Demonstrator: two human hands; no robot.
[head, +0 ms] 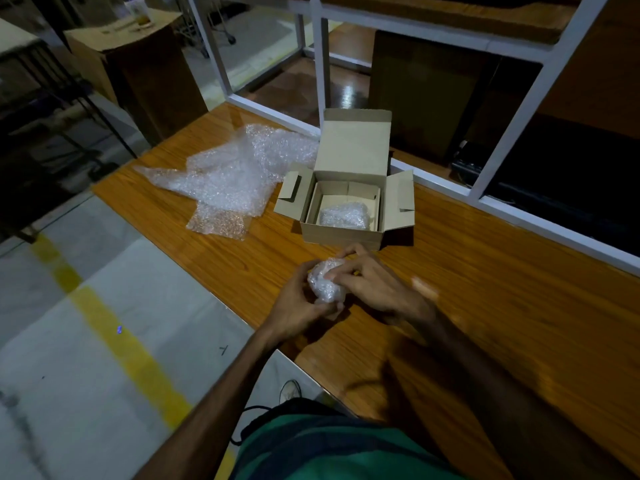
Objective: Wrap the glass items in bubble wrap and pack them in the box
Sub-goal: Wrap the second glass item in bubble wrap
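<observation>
Both hands, left hand and right hand, grip the wrapped bundle near the table edge, just before the open box.

Dim room, wooden table

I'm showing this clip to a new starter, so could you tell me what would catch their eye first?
Both hands, the left hand and right hand, grip a small bubble-wrapped bundle over the wooden table. Just beyond stands an open cardboard box holding another wrapped item, with loose bubble wrap spread to its left.
</observation>
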